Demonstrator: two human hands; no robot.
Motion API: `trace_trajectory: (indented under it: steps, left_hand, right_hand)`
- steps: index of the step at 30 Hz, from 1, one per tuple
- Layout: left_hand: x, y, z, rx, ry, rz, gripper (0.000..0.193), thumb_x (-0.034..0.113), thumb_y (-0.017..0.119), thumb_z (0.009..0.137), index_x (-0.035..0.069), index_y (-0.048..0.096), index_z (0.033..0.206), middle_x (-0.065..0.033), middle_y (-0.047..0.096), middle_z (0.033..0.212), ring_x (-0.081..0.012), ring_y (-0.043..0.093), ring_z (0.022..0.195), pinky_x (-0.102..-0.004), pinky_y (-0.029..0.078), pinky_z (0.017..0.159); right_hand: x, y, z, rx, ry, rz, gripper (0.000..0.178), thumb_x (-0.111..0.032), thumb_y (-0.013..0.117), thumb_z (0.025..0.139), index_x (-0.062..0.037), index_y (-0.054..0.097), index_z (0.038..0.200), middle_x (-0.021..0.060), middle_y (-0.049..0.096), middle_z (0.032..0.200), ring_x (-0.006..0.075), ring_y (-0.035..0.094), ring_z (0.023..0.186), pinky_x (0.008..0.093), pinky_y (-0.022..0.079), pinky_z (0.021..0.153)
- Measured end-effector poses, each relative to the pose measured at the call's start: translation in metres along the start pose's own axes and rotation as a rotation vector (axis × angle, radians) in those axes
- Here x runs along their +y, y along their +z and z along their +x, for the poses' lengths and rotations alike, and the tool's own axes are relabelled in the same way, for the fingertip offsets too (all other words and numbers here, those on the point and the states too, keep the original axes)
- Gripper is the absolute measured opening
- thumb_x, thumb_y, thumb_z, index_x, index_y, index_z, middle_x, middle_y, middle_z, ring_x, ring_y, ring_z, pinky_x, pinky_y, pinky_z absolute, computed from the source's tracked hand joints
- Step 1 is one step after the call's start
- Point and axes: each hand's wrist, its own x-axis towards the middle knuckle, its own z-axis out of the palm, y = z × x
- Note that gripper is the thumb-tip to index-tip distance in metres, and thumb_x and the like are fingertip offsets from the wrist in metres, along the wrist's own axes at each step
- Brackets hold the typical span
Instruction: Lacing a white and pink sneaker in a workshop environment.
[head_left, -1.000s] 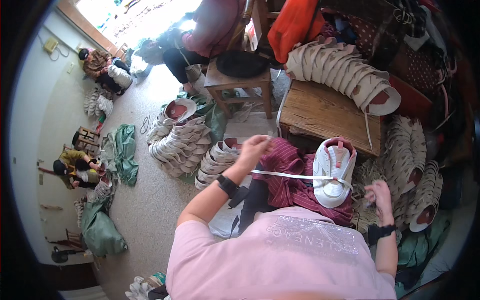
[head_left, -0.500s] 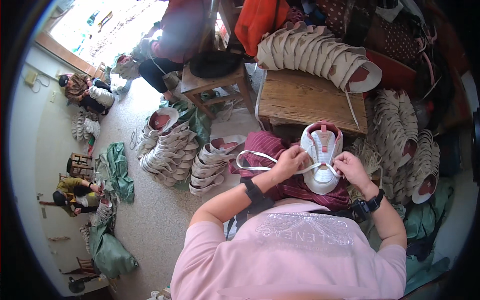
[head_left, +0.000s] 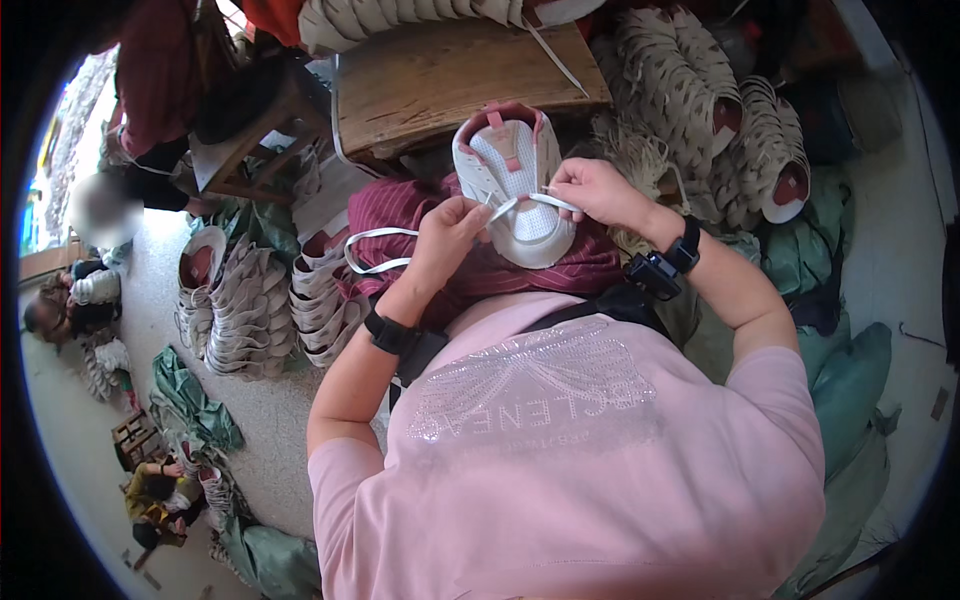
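Behind it all stands the brown, worn wooden table point(head_left: 450, 85), and just this side, the burgundy pinstriped cloth point(head_left: 385, 205) covers the lap. On that cloth sits the white shoe upper with pink lining point(head_left: 515, 180), toe towards the wearer. In come the hands: left hand point(head_left: 452, 232) pinched narrow on one side, right hand point(head_left: 605, 192) pinched narrow on the other, both gripping the flat white lace point(head_left: 555, 202) near the tongue. Good work here, I'd judge, means even pulls, the lace lying flat and untwisted, and that loose loop on the left kept from snagging.
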Motion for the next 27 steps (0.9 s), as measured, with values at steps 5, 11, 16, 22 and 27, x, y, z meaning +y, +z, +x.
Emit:
trace_trajectory:
  steps: [5,11,16,22,27]
  left_hand:
    - [-0.002,0.004,0.002,-0.044,-0.020,0.025,0.020,0.024,0.060,0.096,0.005,0.063,0.095,0.0026,0.060,0.070,-0.0024,0.043,0.058,-0.0173,0.032,0.053]
    - [0.003,0.011,-0.001,-0.098,-0.027,0.013,0.019,0.023,0.060,0.095,0.004,0.063,0.094,0.0029,0.058,0.069,-0.0030,0.044,0.059,-0.0176,0.032,0.053]
    - [0.000,0.008,0.002,-0.065,-0.035,-0.008,0.017,0.014,0.062,0.091,0.000,0.064,0.083,0.0000,0.059,0.067,-0.0064,0.051,0.060,-0.0215,0.041,0.056]
    - [0.003,0.009,0.009,-0.077,-0.073,-0.004,0.016,0.017,0.061,0.089,0.004,0.063,0.079,0.0046,0.053,0.066,-0.0047,0.045,0.058,-0.0194,0.035,0.054]
    - [-0.005,0.012,0.020,0.010,-0.015,0.162,0.015,0.016,0.062,0.085,0.002,0.063,0.079,0.0005,0.055,0.064,-0.0089,0.050,0.057,-0.0260,0.040,0.053]
  right_hand:
    - [-0.001,0.001,-0.002,0.011,0.011,-0.032,0.016,-0.014,0.059,0.089,0.0010,0.062,0.089,0.0061,0.065,0.072,0.0097,0.060,0.059,0.0232,0.048,0.054]
    - [-0.003,-0.001,0.001,0.042,0.005,-0.211,0.016,-0.016,0.059,0.082,-0.0009,0.065,0.083,0.0115,0.067,0.071,0.0174,0.066,0.060,0.0309,0.052,0.057]
    - [-0.034,0.016,-0.001,0.163,-0.277,-0.895,0.015,-0.015,0.059,0.080,-0.0023,0.065,0.081,0.0157,0.068,0.074,0.0253,0.068,0.065,0.0356,0.053,0.060]
    - [-0.038,0.033,0.004,0.074,-0.572,-1.458,0.013,-0.015,0.061,0.078,-0.0030,0.062,0.080,0.0146,0.066,0.074,0.0293,0.067,0.070,0.0390,0.053,0.060]
    - [-0.052,0.025,0.006,-0.082,-0.512,-1.334,0.010,-0.007,0.062,0.074,-0.0021,0.062,0.083,0.0155,0.067,0.076,0.0313,0.068,0.071,0.0407,0.054,0.061]
